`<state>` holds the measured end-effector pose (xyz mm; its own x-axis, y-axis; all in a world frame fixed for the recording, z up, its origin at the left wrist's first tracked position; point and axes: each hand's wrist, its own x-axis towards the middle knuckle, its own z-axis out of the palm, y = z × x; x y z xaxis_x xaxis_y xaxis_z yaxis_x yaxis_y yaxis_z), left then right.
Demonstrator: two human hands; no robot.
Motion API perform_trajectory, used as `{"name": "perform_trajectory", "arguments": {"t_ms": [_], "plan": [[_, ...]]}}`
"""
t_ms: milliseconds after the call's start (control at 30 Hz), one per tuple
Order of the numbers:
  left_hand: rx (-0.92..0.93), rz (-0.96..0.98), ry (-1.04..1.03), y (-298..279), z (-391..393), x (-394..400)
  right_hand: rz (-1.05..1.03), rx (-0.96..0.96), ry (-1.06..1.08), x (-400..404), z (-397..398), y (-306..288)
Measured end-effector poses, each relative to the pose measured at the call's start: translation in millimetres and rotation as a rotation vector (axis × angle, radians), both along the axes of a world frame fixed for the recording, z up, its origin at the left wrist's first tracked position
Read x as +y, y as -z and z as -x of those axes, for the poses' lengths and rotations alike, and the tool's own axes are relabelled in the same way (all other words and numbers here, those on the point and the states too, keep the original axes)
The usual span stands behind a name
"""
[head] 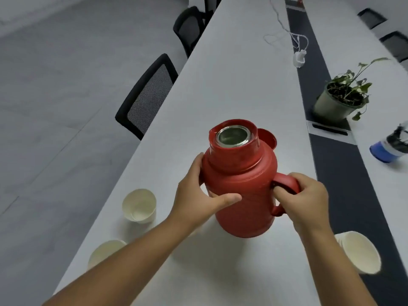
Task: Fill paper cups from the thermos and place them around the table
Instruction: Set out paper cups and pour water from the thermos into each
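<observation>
A red thermos (242, 180) stands upright on the white table (231, 74), its metal mouth uncovered. Its red lid (268, 138) lies just behind it. My left hand (198, 193) wraps around the thermos body from the left, thumb across the front. My right hand (306, 199) grips the handle (287, 182) on the right side. Three white paper cups stand nearby: one (139, 205) left of the thermos, one (103, 252) at the near left partly behind my left forearm, one (359, 250) at the right by my right forearm.
Black mesh chairs (148, 96) line the table's left edge. A dark strip (331, 164) runs down the table's middle. A potted plant (342, 100), a blue-capped bottle (390, 146) on its side and a white charger with cable (299, 57) lie further off.
</observation>
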<state>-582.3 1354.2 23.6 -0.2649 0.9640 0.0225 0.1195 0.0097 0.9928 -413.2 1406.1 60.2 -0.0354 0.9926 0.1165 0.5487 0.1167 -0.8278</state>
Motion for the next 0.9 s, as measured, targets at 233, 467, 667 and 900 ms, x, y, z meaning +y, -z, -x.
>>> {"name": "perform_trajectory", "arguments": {"t_ms": [233,467,667,900], "plan": [[-0.261,0.105,-0.014,15.3,-31.8,-69.0,0.015,-0.087,-0.098,-61.0,-20.5,-16.7],[-0.421,0.170,-0.038,38.1,-45.7,-111.1,0.030,-0.215,-0.176,-91.8,-22.7,-6.5],[-0.529,0.186,-0.054,49.8,-47.1,-125.3,0.074,-0.268,-0.259,-100.7,-22.3,-0.5],[-0.587,0.224,-0.048,60.9,-46.0,-127.4,0.156,-0.336,-0.286,-97.2,-16.0,0.9]]}}
